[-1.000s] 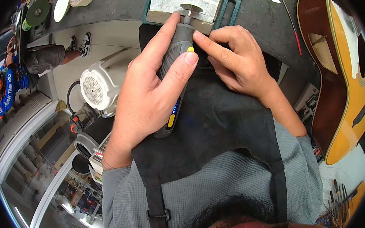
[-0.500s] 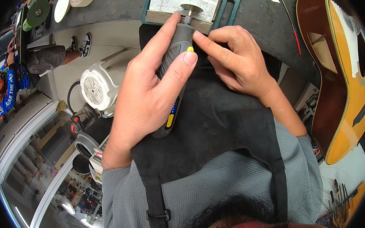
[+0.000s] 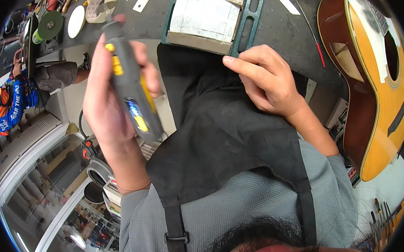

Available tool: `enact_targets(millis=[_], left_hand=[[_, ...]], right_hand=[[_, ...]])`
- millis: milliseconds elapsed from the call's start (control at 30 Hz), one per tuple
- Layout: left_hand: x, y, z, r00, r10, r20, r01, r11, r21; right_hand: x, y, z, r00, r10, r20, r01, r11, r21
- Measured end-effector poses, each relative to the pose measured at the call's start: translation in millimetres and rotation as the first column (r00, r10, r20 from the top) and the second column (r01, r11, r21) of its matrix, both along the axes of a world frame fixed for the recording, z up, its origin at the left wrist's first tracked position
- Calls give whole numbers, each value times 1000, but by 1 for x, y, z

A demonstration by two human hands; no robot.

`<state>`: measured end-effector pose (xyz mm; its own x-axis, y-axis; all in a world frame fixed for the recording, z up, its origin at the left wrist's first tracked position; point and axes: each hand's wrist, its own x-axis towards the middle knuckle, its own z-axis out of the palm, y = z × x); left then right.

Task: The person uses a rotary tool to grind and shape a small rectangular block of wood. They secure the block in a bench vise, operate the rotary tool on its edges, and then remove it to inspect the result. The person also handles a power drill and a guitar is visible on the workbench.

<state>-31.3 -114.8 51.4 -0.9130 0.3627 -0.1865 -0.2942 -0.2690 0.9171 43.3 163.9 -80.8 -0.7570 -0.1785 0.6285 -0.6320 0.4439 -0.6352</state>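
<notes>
My left hand point(image 3: 104, 100) is wrapped round a grey-and-yellow rotary tool point(image 3: 131, 86), held up at left, away from the bench. The tool's tip end points to the far side and is smeared by motion. Near the front edge of the bench is my right hand point(image 3: 274, 81), empty as far as I can see, its index finger stretched out and the others loosely curled. Just beyond that fingertip, a flat white piece with pencil-like lines point(image 3: 204, 18) sits between the wooden-faced jaws of a green vise point(image 3: 246, 27).
An acoustic guitar point(image 3: 365, 86) stands at right. On the dark bench point(image 3: 279, 31) lie a red-handled thin tool point(image 3: 319, 47), a metal ruler point(image 3: 144, 0), a tape roll point(image 3: 95, 6) and a white disc point(image 3: 76, 21). Another person point(image 3: 11, 104) works at far left.
My left hand has lifted the rotary tool off the vise area and swung it left, uncovering the white piece. The disc on the tool's tip no longer shows clearly. My right hand has barely moved.
</notes>
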Motion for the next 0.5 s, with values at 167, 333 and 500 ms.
enact_targets(millis=[167,333,500], left_hand=[[-43,-41,-25,993,109,53,-115,986,122],[-63,-47,-37,994,105,39,-109,987,115],[-72,-41,-44,998,63,6,-63,989,131]], right_hand=[[-2,7,9,996,-93,11,93,996,7],[-5,10,9,989,-141,51,138,989,45],[-7,12,11,986,-136,93,131,989,63]])
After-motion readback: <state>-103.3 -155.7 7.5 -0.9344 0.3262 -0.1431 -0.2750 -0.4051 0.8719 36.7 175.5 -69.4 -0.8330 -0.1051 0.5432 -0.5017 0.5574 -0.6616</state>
